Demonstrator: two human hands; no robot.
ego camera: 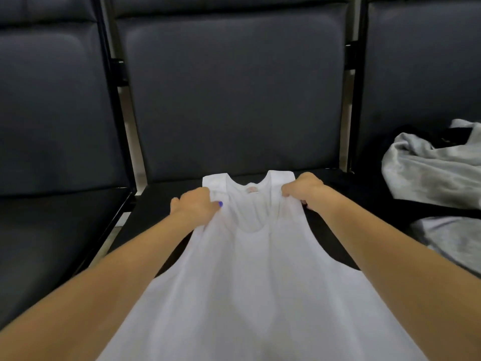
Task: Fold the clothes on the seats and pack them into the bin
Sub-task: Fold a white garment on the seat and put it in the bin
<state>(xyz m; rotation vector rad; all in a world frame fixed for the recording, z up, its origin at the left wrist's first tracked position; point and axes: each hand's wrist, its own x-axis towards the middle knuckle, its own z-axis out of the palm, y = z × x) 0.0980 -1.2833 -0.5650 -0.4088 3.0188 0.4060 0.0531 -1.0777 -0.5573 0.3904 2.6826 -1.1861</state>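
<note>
Three dark padded seats in a row. On the middle seat [161, 204] lies one white tank top [247, 282] — left hand [194, 204] and right hand [303, 190] each pinch a shoulder strap, probably spreading it flat for folding. One grey garment heap [429, 168] waits on the right seat. No bin visible.

Waiting area: linked padded seats [229, 95]

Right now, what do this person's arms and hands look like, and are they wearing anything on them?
Both forearms are bare all the way to the bottom of the picture: no sleeves, gloves, watch or bracelets show. No rings are visible either. The left hand has one nail painted bright blue-violet that catches the eye. The right hand shows no nails from this angle, so its polish cannot be told.
</note>
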